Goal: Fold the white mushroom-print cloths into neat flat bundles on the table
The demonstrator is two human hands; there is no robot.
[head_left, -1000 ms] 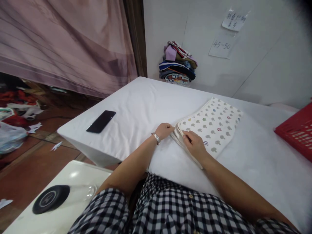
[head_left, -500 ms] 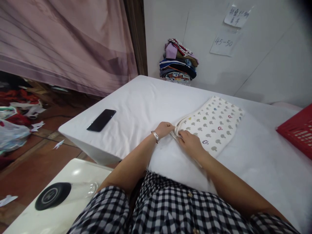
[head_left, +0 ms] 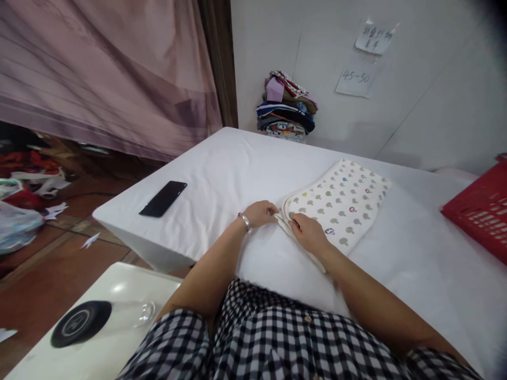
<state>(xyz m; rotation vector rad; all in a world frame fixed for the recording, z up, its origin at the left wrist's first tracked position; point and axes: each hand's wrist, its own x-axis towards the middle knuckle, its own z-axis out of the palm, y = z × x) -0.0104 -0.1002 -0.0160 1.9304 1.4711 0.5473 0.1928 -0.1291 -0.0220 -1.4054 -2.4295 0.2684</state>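
Note:
A folded cream cloth (head_left: pixel 341 203) printed with small grey and coloured shapes lies on the white table (head_left: pixel 222 174). My left hand (head_left: pixel 261 213), with a bracelet on the wrist, is closed on the cloth's near left corner. My right hand (head_left: pixel 309 233) rests on top of the same end, its fingers pinching the stacked edges at the corner. Both hands meet at that corner, almost touching.
A black phone (head_left: pixel 163 198) lies near the table's left edge. A pile of folded clothes (head_left: pixel 287 108) stands against the back wall. A red basket (head_left: pixel 479 211) sits at the right. A low white stool with a clear lidded jar (head_left: pixel 99 322) is at my left knee.
My right hand has slid from the cloth's top towards the near left corner and now pinches the edges there. My left hand has stayed at the corner.

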